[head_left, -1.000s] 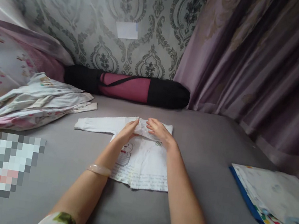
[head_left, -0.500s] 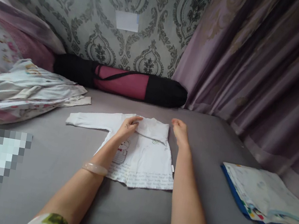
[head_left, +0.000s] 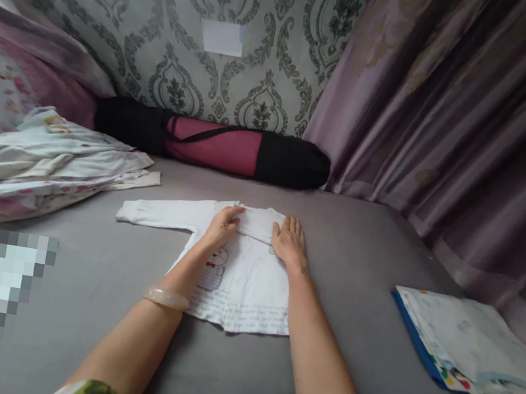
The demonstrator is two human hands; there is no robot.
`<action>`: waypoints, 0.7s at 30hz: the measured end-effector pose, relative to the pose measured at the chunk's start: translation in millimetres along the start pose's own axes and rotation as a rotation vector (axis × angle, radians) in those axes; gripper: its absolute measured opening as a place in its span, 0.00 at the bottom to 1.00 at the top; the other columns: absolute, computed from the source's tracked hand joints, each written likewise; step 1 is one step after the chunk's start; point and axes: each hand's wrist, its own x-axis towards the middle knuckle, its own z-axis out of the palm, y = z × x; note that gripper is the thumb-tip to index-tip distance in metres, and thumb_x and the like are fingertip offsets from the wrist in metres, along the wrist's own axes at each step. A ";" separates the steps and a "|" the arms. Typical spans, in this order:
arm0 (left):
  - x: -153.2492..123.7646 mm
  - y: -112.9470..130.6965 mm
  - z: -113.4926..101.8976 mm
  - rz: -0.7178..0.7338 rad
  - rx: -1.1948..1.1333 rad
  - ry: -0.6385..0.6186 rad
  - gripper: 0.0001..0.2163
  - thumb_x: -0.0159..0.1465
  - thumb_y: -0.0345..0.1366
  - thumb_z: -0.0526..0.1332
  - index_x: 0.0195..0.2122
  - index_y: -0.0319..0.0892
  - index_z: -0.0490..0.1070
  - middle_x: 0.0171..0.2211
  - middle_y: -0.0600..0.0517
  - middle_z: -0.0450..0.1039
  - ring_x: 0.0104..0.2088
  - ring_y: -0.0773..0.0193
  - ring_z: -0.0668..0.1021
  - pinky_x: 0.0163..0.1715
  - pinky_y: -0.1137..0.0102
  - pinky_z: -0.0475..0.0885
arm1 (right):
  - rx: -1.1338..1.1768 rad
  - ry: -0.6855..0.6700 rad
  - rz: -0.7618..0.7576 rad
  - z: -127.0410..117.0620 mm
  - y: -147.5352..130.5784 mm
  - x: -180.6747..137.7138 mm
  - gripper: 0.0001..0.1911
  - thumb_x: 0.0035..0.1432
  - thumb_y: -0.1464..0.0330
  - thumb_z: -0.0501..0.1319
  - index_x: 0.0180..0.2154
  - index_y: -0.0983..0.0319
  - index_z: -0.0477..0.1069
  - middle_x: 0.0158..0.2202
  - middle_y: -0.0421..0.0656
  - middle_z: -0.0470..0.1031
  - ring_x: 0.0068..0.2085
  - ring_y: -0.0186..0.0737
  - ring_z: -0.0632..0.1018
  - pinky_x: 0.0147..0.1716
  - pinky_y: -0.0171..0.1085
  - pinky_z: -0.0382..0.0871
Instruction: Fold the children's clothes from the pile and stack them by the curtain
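Note:
A small white long-sleeved shirt [head_left: 258,289] lies spread on the grey bed sheet, with a bear print on its left part and rows of lettering near the hem. Its right sleeve is folded across the chest; the left sleeve stretches out flat. At the end of the folded sleeve, my left hand [head_left: 224,225] has its fingers closed on the cloth, partly hiding it. My right hand [head_left: 290,241] rests palm down on the shirt's right shoulder, fingers stretched out over the sleeve fold.
Crumpled clothes [head_left: 49,156] are heaped at the left. A folded stack of cloth [head_left: 474,344] sits at the right. Along the wall lies a long black and maroon bag [head_left: 216,146], beside a purple curtain [head_left: 430,117]. A blurred patch covers the lower left.
My right hand has moved left and down from beside the shirt onto its right shoulder, flattening over the fold. My left hand stays at the folded sleeve's end.

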 end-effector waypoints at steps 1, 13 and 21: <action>0.4 -2.5 -0.4 0.017 0.036 -0.001 0.21 0.57 0.28 0.53 0.51 0.39 0.73 0.51 0.45 0.73 0.53 0.54 0.72 0.57 0.60 0.64 | -0.009 0.006 0.001 1.1 0.9 0.4 0.34 0.69 0.59 0.39 0.66 0.77 0.47 0.69 0.56 0.44 0.68 0.51 0.47 0.65 0.45 0.39; -13.3 0.5 -1.9 -0.014 0.539 0.008 0.20 0.58 0.23 0.51 0.48 0.42 0.73 0.48 0.42 0.68 0.48 0.50 0.68 0.52 0.58 0.61 | -0.066 -0.026 0.014 3.1 0.2 3.6 0.35 0.68 0.59 0.39 0.67 0.77 0.46 0.69 0.55 0.43 0.68 0.51 0.46 0.65 0.45 0.38; -17.9 7.7 -24.0 0.014 0.603 -0.161 0.17 0.61 0.25 0.51 0.47 0.40 0.71 0.45 0.40 0.68 0.47 0.51 0.70 0.50 0.58 0.63 | -0.064 -0.154 0.031 -14.6 -2.8 7.1 0.34 0.68 0.59 0.40 0.67 0.75 0.43 0.70 0.55 0.40 0.69 0.49 0.44 0.65 0.44 0.39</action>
